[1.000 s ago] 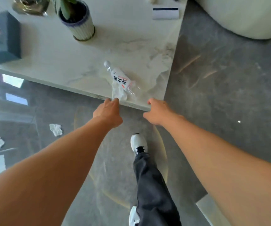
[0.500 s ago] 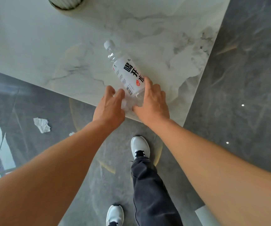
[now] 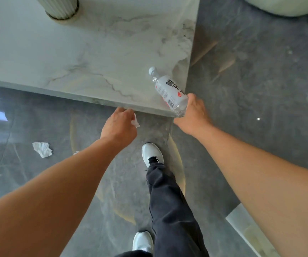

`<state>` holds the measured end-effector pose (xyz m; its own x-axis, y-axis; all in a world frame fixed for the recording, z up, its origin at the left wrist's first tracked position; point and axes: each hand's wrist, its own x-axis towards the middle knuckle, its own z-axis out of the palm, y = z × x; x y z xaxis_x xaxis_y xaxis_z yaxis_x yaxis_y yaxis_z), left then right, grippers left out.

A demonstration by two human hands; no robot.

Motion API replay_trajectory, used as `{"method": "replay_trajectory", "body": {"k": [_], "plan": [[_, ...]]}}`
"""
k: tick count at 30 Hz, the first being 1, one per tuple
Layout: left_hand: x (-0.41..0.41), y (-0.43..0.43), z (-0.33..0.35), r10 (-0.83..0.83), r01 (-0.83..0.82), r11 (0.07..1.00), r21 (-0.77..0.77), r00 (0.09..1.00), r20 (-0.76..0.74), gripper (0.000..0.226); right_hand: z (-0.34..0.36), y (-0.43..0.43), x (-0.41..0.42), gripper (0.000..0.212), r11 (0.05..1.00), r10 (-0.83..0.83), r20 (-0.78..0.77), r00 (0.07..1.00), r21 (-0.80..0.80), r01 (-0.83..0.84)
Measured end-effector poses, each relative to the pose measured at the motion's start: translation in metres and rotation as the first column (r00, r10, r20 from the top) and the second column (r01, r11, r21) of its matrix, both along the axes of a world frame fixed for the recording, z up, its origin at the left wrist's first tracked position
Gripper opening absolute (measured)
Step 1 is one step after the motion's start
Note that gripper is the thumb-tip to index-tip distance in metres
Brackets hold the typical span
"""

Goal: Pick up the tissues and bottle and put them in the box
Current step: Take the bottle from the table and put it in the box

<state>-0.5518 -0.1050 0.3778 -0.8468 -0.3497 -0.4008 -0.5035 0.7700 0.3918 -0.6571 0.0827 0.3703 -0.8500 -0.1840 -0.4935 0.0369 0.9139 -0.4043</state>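
A clear plastic bottle (image 3: 168,89) with a white label and white cap is in my right hand (image 3: 194,112), which grips its base over the near right corner of the marble table (image 3: 75,52). Its cap end points up and to the left. My left hand (image 3: 119,125) hangs just off the table's front edge, closed around a crumpled white tissue (image 3: 135,122) that pokes out by the fingers. Another crumpled tissue (image 3: 42,149) lies on the dark floor to the left. No box is in view.
A ribbed plant pot (image 3: 60,8) stands at the back of the table. A pale rounded seat (image 3: 283,6) is at the top right. My legs and white shoes (image 3: 152,154) stand on the glossy grey floor. A light slab corner (image 3: 249,232) shows at the lower right.
My right hand has closed on the bottle's base and carried it right to the table corner. My left hand has drawn back off the table edge with a tissue in it.
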Motion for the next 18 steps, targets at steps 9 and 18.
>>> {"method": "replay_trajectory", "body": {"k": [9, 18], "plan": [[0.138, 0.174, 0.027, -0.235, 0.234, 0.972, 0.025, 0.968, 0.084, 0.019, 0.032, 0.203, 0.189, 0.068, 0.971, -0.236, 0.097, 0.967, 0.06, 0.231], [0.224, 0.427, -0.056, -0.392, 0.363, 0.917, 0.162, 0.897, 0.207, 0.026, -0.061, 0.447, 0.314, 0.07, 0.903, -0.427, 0.284, 0.859, 0.172, 0.393]]}}
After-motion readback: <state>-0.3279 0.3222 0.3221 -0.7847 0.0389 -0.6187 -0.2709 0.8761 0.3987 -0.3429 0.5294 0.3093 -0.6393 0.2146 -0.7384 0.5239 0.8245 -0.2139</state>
